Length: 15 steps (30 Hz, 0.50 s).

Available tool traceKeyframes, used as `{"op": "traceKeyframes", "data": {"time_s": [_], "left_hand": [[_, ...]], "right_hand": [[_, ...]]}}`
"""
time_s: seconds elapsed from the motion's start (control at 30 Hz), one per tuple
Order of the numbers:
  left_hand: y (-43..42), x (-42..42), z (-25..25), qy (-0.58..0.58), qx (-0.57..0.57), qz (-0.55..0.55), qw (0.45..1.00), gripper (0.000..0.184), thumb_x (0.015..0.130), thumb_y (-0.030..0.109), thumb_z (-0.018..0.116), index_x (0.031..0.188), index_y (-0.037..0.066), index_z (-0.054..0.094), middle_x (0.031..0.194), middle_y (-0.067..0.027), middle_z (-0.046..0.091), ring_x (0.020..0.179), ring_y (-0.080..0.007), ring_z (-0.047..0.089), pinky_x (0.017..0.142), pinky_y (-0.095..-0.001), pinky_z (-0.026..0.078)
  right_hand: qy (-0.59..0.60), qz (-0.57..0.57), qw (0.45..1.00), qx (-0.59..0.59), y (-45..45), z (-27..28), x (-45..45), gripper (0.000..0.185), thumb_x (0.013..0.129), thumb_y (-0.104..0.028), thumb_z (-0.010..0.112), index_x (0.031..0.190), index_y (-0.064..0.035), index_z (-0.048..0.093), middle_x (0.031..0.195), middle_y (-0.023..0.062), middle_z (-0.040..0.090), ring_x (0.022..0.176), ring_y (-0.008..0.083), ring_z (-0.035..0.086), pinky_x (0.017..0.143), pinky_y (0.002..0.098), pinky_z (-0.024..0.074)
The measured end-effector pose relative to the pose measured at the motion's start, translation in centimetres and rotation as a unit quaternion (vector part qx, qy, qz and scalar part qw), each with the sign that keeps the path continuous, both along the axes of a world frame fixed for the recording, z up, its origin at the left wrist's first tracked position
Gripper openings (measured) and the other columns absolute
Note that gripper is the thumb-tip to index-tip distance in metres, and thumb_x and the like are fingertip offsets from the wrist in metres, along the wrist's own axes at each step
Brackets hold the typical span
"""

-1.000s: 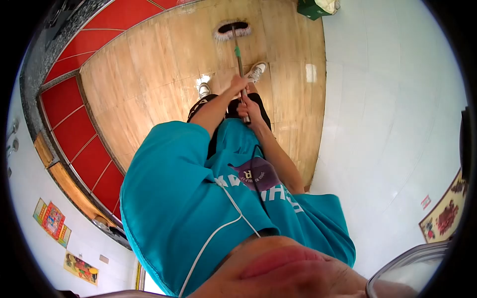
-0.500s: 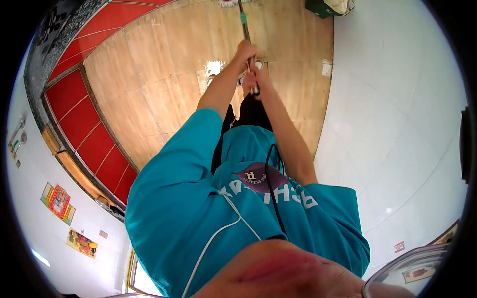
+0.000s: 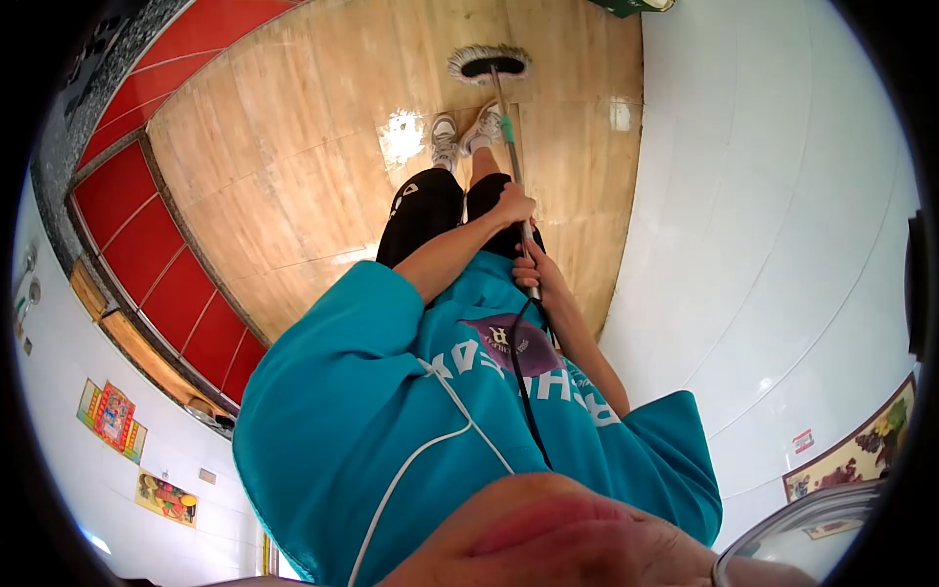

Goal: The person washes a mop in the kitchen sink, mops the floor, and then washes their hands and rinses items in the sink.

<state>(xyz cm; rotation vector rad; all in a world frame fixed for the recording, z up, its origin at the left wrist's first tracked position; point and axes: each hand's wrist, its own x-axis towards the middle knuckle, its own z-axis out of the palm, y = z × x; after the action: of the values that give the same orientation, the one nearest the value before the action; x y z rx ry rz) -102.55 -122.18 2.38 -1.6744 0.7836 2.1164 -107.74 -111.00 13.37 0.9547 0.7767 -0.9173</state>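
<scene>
A mop [image 3: 494, 67] with a pale string fringe around a dark oval centre rests on the floor just beyond my shoes [image 3: 445, 137]. Its metal pole [image 3: 513, 157] with a green collar slants back toward my body. My left hand [image 3: 514, 203] is wrapped round the pole in front of my thighs. Closer to my waist, my right hand [image 3: 533, 269] grips the same pole near its end. A black cord hangs by the pole's end over my blue-green shirt.
Wood-patterned floor tiles [image 3: 293, 147] lie around me. Red cabinet fronts [image 3: 161, 240] under a dark speckled counter [image 3: 59, 137] run along the left. A white tiled wall [image 3: 743, 196] stands to the right. Part of a green bag [image 3: 631, 5] shows at the top edge.
Both hands have drawn the pole back toward my waist. The mop head has slid closer to my feet and now shows whole. My shoes and legs are more in view.
</scene>
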Motion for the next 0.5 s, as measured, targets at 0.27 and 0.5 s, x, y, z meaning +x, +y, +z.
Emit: {"op": "traceKeyframes", "data": {"time_s": [0.27, 0.5], "left_hand": [[4.4, 1.7, -0.3, 0.089, -0.016, 0.010, 0.996, 0.018, 0.074, 0.003, 0.047, 0.073, -0.014, 0.049, 0.061, -0.0197, 0.057, 0.045, -0.0262, 0.057, 0.041, -0.0360, 0.048], [0.9, 0.2, -1.7, 0.143, 0.019, 0.126, 0.981, 0.014, 0.072, 0.007, 0.050, 0.062, -0.003, 0.049, 0.055, -0.0122, 0.052, 0.045, -0.0220, 0.054, 0.039, -0.0321, 0.042]], "right_hand": [[-0.022, -0.075, 0.996, 0.034, 1.8, 3.2, 1.6, 0.024, 0.093, -0.029, 0.043, 0.091, -0.0055, 0.044, 0.057, -0.0032, 0.034, 0.042, 0.0033, 0.029, 0.032, 0.0166, 0.0241], [-0.016, -0.093, 0.995, 0.013, -2.5, 1.3, -0.5, 0.023, 0.094, -0.026, 0.043, 0.091, -0.0023, 0.042, 0.056, -0.0025, 0.035, 0.040, 0.0028, 0.030, 0.029, 0.0165, 0.0257]]}}
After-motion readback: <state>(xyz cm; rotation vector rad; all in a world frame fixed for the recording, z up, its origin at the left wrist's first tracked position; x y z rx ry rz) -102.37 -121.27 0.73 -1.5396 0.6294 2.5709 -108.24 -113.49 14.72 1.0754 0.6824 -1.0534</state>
